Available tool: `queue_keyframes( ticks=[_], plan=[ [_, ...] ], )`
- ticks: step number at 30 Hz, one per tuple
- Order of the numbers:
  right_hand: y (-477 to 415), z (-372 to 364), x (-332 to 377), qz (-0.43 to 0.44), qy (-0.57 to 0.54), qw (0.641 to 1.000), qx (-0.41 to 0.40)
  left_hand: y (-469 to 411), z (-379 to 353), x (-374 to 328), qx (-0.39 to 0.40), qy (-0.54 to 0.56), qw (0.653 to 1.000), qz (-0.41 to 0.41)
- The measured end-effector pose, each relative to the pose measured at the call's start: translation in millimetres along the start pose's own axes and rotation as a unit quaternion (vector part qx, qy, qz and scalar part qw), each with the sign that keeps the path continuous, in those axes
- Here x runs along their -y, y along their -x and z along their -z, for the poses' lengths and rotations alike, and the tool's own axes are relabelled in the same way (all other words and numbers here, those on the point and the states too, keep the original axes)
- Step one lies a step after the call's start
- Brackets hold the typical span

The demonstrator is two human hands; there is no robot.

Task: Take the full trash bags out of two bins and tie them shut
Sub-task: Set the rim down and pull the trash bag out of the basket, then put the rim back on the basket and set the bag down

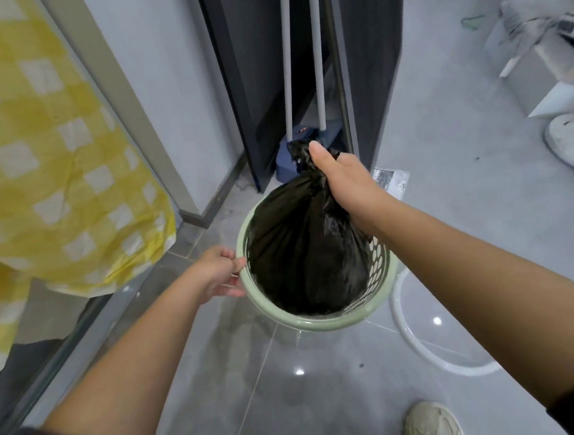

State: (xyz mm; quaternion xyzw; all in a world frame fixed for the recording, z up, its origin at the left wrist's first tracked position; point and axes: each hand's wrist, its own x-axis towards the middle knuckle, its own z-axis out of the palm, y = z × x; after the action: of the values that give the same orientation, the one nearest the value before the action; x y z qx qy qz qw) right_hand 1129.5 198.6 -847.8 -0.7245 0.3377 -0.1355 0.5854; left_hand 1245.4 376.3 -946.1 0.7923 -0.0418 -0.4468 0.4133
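Note:
A full black trash bag (pixel 302 250) sits in a pale green perforated bin (pixel 325 324) on the grey tiled floor. My right hand (pixel 341 178) grips the bag's gathered neck above the bin, with the twisted top sticking out past my thumb. My left hand (pixel 219 272) holds the bin's left rim, fingers curled over its edge. The bag's lower part is hidden inside the bin.
A yellow checked cloth (pixel 51 160) hangs at the left over a glass panel. Behind the bin stand a blue dustpan (pixel 294 155) and two grey broom handles (pixel 300 55) against dark cabinet panels. A white ring base (pixel 427 354) lies at the right, my shoe (pixel 432 422) below it.

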Motion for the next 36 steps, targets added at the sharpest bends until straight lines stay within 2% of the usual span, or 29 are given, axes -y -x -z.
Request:
queue_keyframes(
  ticks=[7, 9, 11, 13, 16, 18, 20, 26, 29, 36],
  plan=[
    [18.9, 22.6, 37.5, 0.007, -0.035, 0.997, -0.066, -1.4, 2.3, -5.3, -0.053, -0.057, 0.997, 0.01],
    [27.4, 32.7, 49.3, 0.001, -0.037, 0.996, -0.086, -0.6, 5.2, -10.5, -0.107, -0.16, 0.981, 0.002],
    [37.3, 43.5, 60.0, 0.002, -0.049, 0.993, -0.104, 4.6, 4.1, -22.6, -0.17, -0.281, 0.943, -0.051],
    [45.5, 57.7, 69.2, 0.009, -0.068, 0.99, -0.127, 16.0, -8.1, -40.8, -0.179, -0.269, 0.938, -0.129],
    [63.7, 83.3, 80.0, 0.027, -0.092, 0.983, -0.158, 37.2, -41.1, -74.5, -0.08, -0.088, 0.977, -0.179],
    [76.5, 102.5, 84.2, 0.039, -0.107, 0.977, -0.178, 55.3, -69.0, -95.3, 0.015, 0.014, 0.988, -0.153],
    [87.3, 124.5, 84.1, 0.037, -0.115, 0.971, -0.205, 74.8, -98.6, -109.9, 0.084, 0.048, 0.987, -0.125],
    [115.2, 194.0, 54.4, 0.008, -0.119, 0.953, -0.279, 93.9, -198.0, -120.1, 0.162, 0.024, 0.98, -0.11],
    [121.9, 217.5, 10.0, -0.029, -0.127, 0.944, -0.302, 83.7, -248.0, -104.0, 0.178, -0.011, 0.98, -0.087],
    [121.4, 236.0, -133.8, -0.159, -0.178, 0.918, -0.317, 36.6, -328.6, -23.9, 0.217, -0.038, 0.975, 0.031]
  ],
)
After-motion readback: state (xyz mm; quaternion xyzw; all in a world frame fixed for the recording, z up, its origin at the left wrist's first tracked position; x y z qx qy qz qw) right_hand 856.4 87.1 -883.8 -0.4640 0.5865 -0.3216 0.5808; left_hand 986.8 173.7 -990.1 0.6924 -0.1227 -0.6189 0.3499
